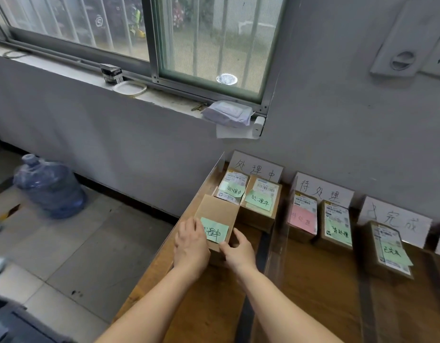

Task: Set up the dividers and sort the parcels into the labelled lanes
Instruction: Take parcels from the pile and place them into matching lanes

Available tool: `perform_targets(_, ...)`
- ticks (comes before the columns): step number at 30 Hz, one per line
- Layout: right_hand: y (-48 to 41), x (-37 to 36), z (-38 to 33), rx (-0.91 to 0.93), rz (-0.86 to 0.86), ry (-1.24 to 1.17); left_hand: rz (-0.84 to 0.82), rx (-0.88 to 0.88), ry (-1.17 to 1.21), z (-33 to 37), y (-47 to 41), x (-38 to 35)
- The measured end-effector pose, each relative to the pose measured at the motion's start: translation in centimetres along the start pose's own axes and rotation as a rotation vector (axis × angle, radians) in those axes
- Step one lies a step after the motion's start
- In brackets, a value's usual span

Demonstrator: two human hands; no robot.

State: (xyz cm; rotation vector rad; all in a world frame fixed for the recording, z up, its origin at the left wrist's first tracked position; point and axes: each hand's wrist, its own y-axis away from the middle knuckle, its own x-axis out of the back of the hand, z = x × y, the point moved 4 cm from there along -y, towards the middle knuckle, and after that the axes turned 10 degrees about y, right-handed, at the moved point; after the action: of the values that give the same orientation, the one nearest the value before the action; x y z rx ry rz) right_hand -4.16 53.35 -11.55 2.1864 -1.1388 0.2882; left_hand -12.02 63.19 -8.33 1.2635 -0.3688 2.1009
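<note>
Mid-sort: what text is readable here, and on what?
"处理中": left lane sign; green notes on the held parcel, white parcel and brown parcel behind.
"待处理": middle lane sign; middle green note; pink note, faint.
"完成", first character blurred: right lane sign.
"已完成": right green note on right parcel.
Shipping labels: too small.

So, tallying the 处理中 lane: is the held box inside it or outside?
Inside: the box lies between the left clear divider and the right clear divider, before the 处理中 sign.
</note>
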Motion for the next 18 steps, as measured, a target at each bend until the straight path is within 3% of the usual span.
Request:
perform_targets(8,1.1,1.7,-1.5,0.070,-0.093,0.319,-0.036,-0.123,-0.225,1.6,-0.1,0.9)
perform_targets(14,3.1,5.8,-4.2,0.265,-0.029,0.717,-0.062,-0.252,-0.332,4.4,-0.8,3.0)
perform_targets(18,4.4,9.7,-5.7,0.302,0.072,0.885,-0.048,-0.391,-0.419,7.8,-0.9,4.5)
